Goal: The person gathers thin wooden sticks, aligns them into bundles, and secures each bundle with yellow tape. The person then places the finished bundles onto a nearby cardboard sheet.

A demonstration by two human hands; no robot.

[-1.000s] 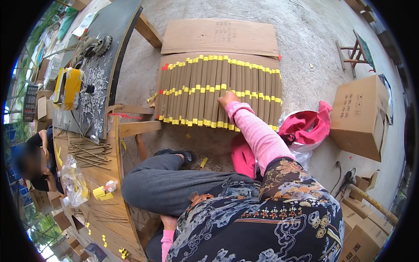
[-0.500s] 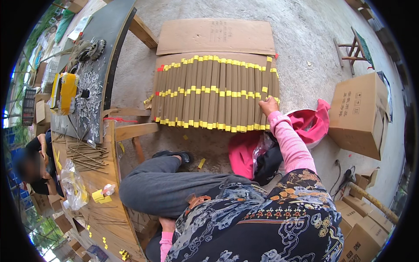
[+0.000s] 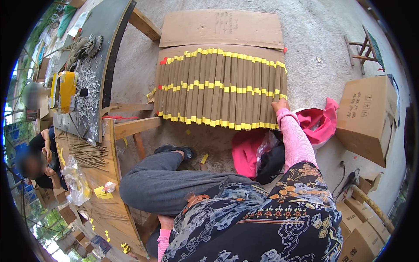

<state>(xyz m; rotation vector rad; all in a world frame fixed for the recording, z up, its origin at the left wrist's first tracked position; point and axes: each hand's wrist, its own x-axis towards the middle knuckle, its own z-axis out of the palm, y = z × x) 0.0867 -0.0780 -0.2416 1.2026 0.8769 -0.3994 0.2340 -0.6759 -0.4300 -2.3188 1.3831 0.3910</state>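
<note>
Brown stick bundles wrapped with yellow bands lie side by side in a long row on a flattened cardboard sheet. At the row's right end, my right hand has its fingers curled on the near part of the last bundle. That bundle lies level with its neighbours. A few bundles at the left end carry red bands. My left hand rests low by my bent leg; its fingers are hidden under the leg.
A wooden table with loose thin sticks and yellow paper strips stands at the left, beside a dark-topped table. Pink and black clothing lies by my right arm. A large carton and stool stand right. Another person sits far left.
The rightmost bundle, which stuck out above the row under my right hand, now lies down in line with the others. My right hand stays at its near part. The view has shifted slightly.
</note>
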